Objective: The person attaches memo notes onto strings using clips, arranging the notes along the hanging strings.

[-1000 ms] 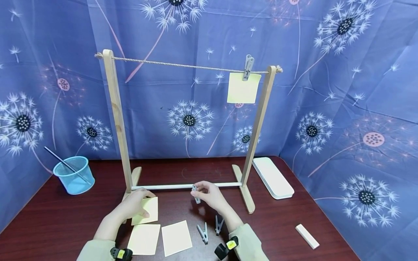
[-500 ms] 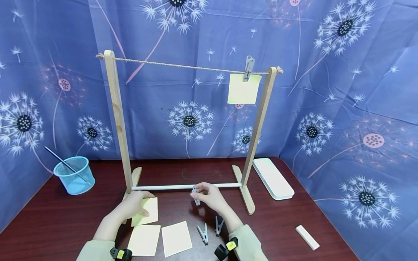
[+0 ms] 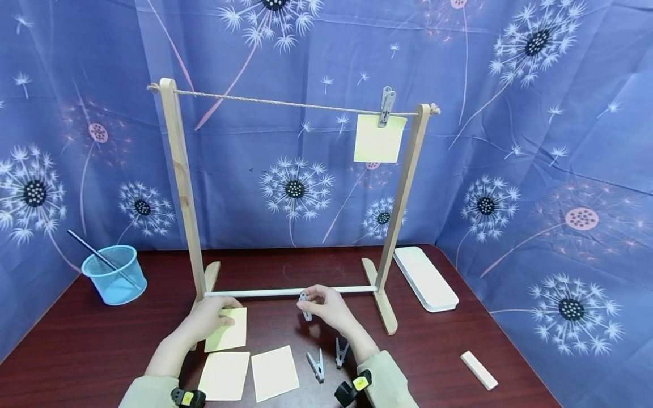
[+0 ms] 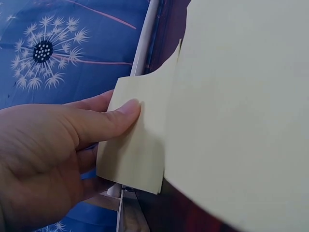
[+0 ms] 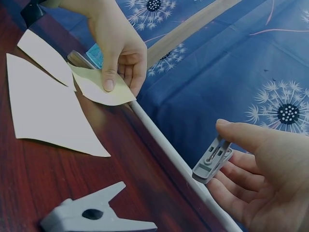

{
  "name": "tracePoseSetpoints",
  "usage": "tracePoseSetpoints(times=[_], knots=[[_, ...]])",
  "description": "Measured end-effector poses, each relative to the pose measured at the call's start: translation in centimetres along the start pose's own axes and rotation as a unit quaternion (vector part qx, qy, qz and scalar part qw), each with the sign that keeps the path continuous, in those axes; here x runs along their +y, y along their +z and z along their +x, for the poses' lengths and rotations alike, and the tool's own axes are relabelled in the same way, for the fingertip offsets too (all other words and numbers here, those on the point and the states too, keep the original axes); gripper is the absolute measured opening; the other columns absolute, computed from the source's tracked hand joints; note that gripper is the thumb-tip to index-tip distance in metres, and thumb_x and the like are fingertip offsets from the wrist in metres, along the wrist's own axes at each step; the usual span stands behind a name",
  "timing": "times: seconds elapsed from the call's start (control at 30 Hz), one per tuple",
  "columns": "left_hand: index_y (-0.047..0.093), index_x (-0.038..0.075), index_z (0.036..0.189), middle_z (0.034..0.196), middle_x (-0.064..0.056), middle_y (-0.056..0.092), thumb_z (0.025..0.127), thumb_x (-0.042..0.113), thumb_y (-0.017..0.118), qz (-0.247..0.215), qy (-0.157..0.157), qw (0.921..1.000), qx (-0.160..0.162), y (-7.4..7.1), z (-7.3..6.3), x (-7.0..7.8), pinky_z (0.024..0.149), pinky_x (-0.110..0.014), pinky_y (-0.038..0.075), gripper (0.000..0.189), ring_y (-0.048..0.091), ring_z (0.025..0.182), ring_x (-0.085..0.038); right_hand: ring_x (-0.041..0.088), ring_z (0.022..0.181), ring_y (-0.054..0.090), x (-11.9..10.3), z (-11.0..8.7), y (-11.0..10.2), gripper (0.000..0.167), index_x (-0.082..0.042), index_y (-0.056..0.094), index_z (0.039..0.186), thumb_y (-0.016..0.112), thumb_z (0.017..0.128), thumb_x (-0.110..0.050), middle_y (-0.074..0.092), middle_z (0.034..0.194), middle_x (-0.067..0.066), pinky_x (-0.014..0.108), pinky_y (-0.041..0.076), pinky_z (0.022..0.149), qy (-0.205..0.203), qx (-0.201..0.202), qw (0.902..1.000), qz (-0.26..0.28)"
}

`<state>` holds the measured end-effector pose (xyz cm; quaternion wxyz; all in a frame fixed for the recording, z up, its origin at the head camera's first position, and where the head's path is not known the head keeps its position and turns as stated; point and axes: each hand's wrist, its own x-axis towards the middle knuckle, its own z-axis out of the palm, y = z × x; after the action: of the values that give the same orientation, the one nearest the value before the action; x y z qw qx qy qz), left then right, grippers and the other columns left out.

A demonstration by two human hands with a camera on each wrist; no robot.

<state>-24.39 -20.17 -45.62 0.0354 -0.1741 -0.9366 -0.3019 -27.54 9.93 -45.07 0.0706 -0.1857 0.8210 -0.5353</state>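
My left hand (image 3: 206,321) pinches a yellow paper square (image 4: 137,140) between thumb and fingers; in the left wrist view its edge is bent up slightly. In my right hand (image 3: 331,307) a grey clothespin (image 5: 212,159) is held by thumb and fingers, above the table near the white crossbar (image 3: 275,293). Two more paper squares, one at the left (image 3: 224,375) and one in the middle (image 3: 275,372), lie on the table. Right of them lie two more grey clothespins, a nearer one (image 3: 317,365) and a farther one (image 3: 340,352).
A wooden frame (image 3: 185,187) carries a rope (image 3: 285,103), where a clothespin (image 3: 386,107) holds a yellow paper square (image 3: 376,141) near the right post. A blue mesh cup (image 3: 116,277) with a pencil stands left. A white case (image 3: 425,279) and white block (image 3: 479,369) lie right.
My left thumb has shifted slightly up and to the right on the paper square. The right hand and its clothespin stay in about the same place.
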Motion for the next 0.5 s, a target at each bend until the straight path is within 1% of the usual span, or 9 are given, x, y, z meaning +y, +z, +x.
tracePoseSetpoints(times=[0.2,0.37,0.5], knots=[[0.072,0.007,0.101,0.101,-0.007,0.073,0.078,0.002,0.076,-0.014,-0.003,0.9999,-0.005,-0.06,0.0,0.03,0.08,-0.041,0.053,0.023,0.067,0.098,-0.029,0.011,0.083,0.059,0.0,-0.15,-0.19,0.034,0.0,0.065,0.115,0.07,0.09,-0.023,0.066,0.096,0.008,0.026,0.05,0.073,-0.005,-0.003,1.0,0.004],[0.072,0.005,0.101,0.1,-0.007,0.073,0.078,0.0,0.075,-0.03,0.014,0.9995,-0.001,-0.24,0.14,-0.19,0.078,-0.036,0.053,0.023,0.067,0.096,-0.027,0.013,0.085,0.061,0.09,-0.11,-0.2,0.033,0.002,0.064,0.115,0.07,0.09,-0.019,0.067,0.098,0.013,0.027,0.05,0.074,-0.01,-0.005,0.9999,0.009],[0.072,0.004,0.103,0.102,-0.01,0.073,0.079,0.0,0.075,-0.045,0.018,0.9988,0.001,-0.49,0.14,-0.21,0.079,-0.038,0.055,0.025,0.067,0.098,-0.031,0.015,0.089,0.062,0.16,-0.06,-0.14,0.033,0.003,0.064,0.115,0.069,0.091,-0.019,0.068,0.101,0.014,0.028,0.051,0.077,-0.009,-0.012,0.9999,-0.001]])
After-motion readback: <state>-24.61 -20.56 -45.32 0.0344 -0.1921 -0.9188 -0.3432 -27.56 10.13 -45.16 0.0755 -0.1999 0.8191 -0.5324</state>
